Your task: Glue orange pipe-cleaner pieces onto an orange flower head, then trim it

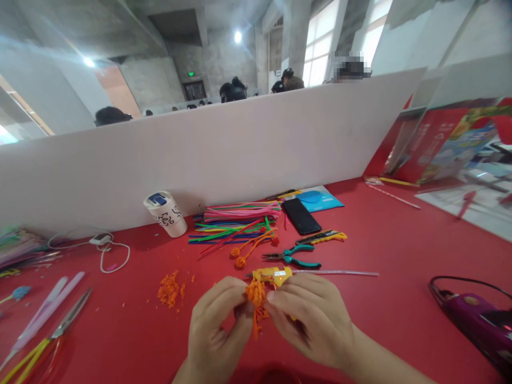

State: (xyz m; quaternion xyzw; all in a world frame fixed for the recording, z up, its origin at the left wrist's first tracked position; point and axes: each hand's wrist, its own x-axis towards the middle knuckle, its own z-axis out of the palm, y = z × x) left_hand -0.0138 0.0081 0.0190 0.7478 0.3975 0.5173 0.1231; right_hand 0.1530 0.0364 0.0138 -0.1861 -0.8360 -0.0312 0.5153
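My left hand (216, 330) and my right hand (312, 320) meet low in the middle of the view over the red table (380, 240). Both pinch a curled orange pipe-cleaner piece (256, 304), with its loose ends hanging between my fingers. Just behind my hands lies a yellow glue gun (274, 276) with a clear glue stick (340, 273) running off to the right. A small heap of orange fuzz scraps (170, 290) sits left of my left hand.
A bundle of coloured pipe cleaners (236, 221), teal pliers (296, 257), a black phone (302, 216), a paper cup (166, 213). Scissors (68, 320) lie at the left, a purple device (476, 314) at the right. A white partition (240, 149) closes off the back; people sit beyond it.
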